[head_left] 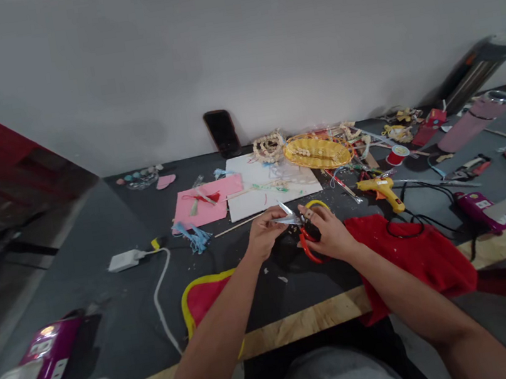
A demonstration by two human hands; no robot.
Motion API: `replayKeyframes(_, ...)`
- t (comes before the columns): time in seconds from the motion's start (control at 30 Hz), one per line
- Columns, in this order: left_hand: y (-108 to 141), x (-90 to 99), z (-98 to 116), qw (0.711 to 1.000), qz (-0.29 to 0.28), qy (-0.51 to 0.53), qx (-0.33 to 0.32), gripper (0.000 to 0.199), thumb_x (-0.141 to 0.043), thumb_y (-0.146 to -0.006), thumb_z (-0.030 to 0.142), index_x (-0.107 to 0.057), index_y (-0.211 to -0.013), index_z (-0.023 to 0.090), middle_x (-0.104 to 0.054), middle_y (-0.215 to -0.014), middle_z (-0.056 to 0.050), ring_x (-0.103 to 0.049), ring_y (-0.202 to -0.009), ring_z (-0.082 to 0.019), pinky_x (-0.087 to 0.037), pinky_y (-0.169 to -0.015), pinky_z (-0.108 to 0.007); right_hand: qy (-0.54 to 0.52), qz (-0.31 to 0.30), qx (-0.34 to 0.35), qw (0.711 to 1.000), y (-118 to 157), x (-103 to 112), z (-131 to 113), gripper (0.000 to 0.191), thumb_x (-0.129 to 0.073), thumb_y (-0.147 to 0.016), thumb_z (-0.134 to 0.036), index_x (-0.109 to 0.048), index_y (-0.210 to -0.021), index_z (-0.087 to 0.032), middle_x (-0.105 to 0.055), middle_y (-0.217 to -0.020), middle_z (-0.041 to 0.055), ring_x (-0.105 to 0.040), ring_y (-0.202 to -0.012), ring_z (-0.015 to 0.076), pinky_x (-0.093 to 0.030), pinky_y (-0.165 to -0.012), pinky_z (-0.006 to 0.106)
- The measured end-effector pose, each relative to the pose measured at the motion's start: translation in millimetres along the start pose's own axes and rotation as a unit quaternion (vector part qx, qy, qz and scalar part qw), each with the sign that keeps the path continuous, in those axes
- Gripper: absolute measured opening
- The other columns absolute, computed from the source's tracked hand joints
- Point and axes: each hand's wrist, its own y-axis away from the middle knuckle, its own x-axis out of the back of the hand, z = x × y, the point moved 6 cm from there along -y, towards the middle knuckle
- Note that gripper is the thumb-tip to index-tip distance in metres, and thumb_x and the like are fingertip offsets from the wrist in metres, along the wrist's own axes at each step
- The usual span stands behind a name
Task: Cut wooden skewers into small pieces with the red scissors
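My right hand (330, 232) is closed around the red handles of a pair of scissors (308, 246), whose metal blades are spread apart and point up and to the left. My left hand (263, 235) is closed in a pinch right by the blades; whatever lies between its fingertips is too small to make out. A yellow curved edge shows just behind my right hand. Under my forearms lie a red cloth with yellow trim (203, 298) on the left and a plain red cloth (405, 255) on the right.
Behind my hands lie a white board (277, 195), pink paper (180, 210), blue tassels (196, 238) and a yellow basket (318, 151). A phone (221, 132) leans on the wall. To the right are a yellow glue gun (381, 190), red thread spool (397, 156), pliers (468, 168) and pink bottle (475, 120).
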Motion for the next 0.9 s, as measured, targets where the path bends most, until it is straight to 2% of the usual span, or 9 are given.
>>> replayKeyframes(0.2,0.1,0.6,-2.0,1.0,0.004,0.004,0.013,0.02,-0.082,-0.058,0.027,-0.071,-0.07,0.016,-0.064,-0.084,-0.003,-0.058,-0.076,-0.015,-0.046,-0.072,-0.027,-0.007,-0.007,-0.002,1.0,-0.6,3.7,-1.9,0.09,-0.067,-0.077,-0.052,-0.028,-0.148,-0.015,-0.055,-0.12,0.0162,-0.05,-0.116,0.0307,-0.045,-0.102,0.048)
replayKeyframes(0.5,0.4,0.4,-0.9,1.0,-0.004,-0.01,0.004,0.018,-0.081,-0.06,0.028,-0.071,-0.068,0.017,-0.064,-0.084,-0.003,-0.059,-0.077,-0.014,-0.046,-0.072,-0.026,-0.008,-0.02,0.005,1.0,-0.7,7.6,-5.1,0.088,-0.066,-0.077,-0.054,-0.031,-0.146,-0.013,-0.054,-0.121,0.017,-0.049,-0.117,0.0307,-0.044,-0.103,0.049)
replayKeyframes(0.7,0.2,1.9,-4.3,1.0,0.002,-0.029,0.007,0.019,-0.081,-0.059,0.029,-0.071,-0.069,0.017,-0.064,-0.086,-0.004,-0.06,-0.078,-0.015,-0.048,-0.072,-0.027,-0.011,-0.025,-0.005,1.0,-0.7,6.6,-3.3,0.09,-0.066,-0.077,-0.055,-0.027,-0.149,-0.018,-0.054,-0.121,0.0158,-0.05,-0.116,0.0315,-0.045,-0.102,0.052)
replayKeyframes(0.9,0.0,2.8,-5.9,1.0,0.002,-0.019,0.002,0.02,-0.082,-0.059,0.029,-0.07,-0.07,0.017,-0.065,-0.087,-0.003,-0.06,-0.079,-0.014,-0.048,-0.073,-0.027,-0.01,-0.026,0.004,1.0,-1.0,7.4,-4.4,0.079,-0.067,-0.078,-0.053,-0.039,-0.143,-0.018,-0.054,-0.118,0.0148,-0.05,-0.114,0.0296,-0.046,-0.101,0.047)
